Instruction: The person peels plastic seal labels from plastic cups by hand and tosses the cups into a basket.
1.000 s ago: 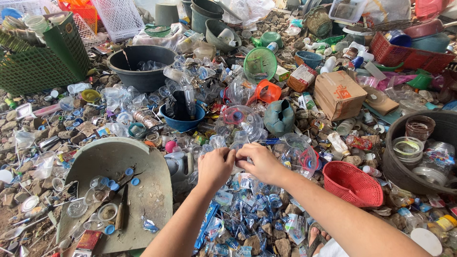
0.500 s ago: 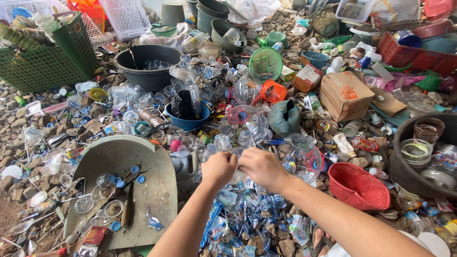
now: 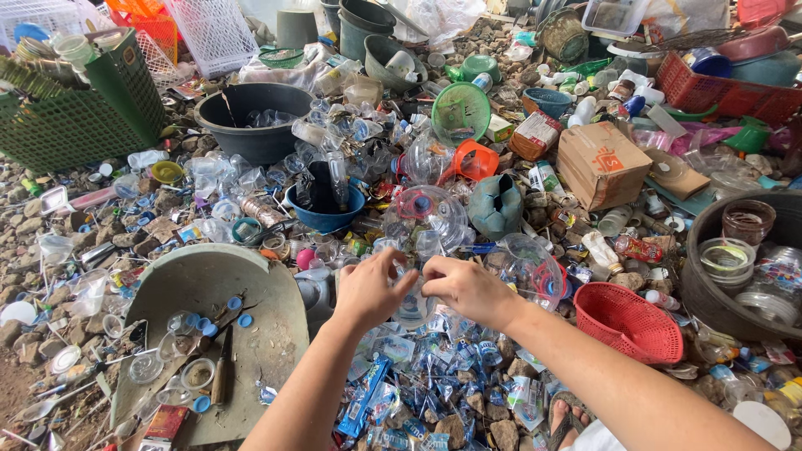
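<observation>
Both hands meet over a pile of plastic scrap. My left hand and my right hand grip a small clear plastic bottle between them, fingers pinching near its top. Below the hands lies a heap of torn blue and clear label wrappers. Left of the hands sits a broken grey-green basin holding blue caps, clear cup lids and a knife. A large clear jug with a red ring lies just beyond the hands.
A red basket sits to the right, a dark tub of lids further right. A blue bowl, a black tub, a green crate and a cardboard box stand among stones and bottles. My foot shows below.
My hands have lifted the clear bottle slightly and spread a little; the fingers of my left hand have opened around its neck. The view shifted slightly.
</observation>
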